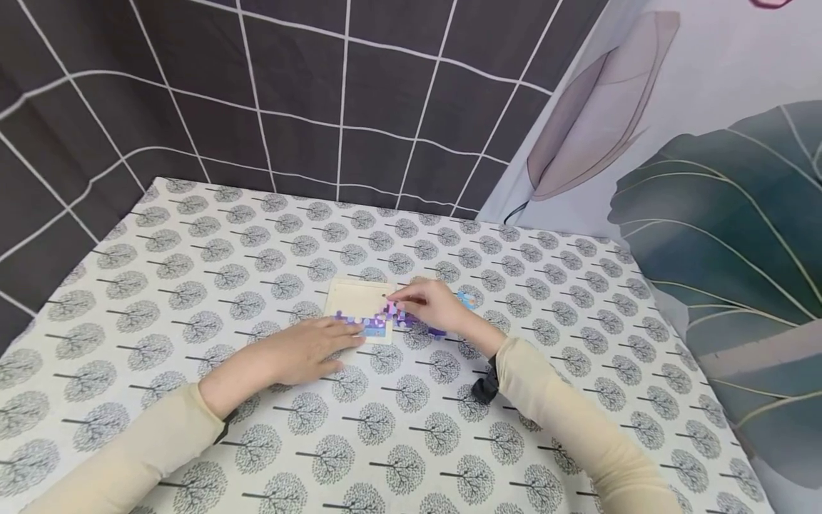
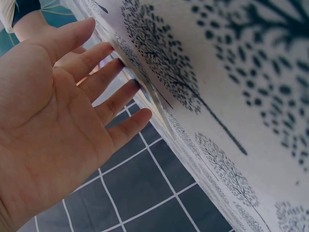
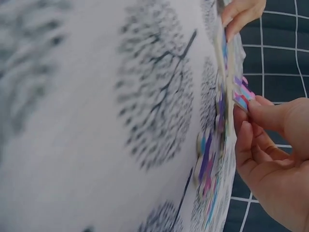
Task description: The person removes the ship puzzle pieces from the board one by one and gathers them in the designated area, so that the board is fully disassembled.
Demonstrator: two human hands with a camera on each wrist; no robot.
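Note:
A pale wooden puzzle tray (image 1: 356,296) lies on the cloth, with purple and blue jigsaw pieces (image 1: 374,330) fitted along its near side. My left hand (image 1: 308,351) rests at the tray's left near corner, fingers stretched out. The left wrist view shows its bare palm (image 2: 63,125) and fingertips touching the tray edge. Between thumb and fingers, my right hand (image 1: 438,305) pinches a pink, purple and blue jigsaw piece (image 3: 243,93), held tilted over the tray's right side.
Loose jigsaw pieces in purple, pink and blue (image 3: 206,162) lie right of the tray, partly behind my right hand in the head view. A light blue piece (image 1: 466,299) sits beyond that wrist. A dark gridded curtain (image 1: 295,93) hangs behind the table.

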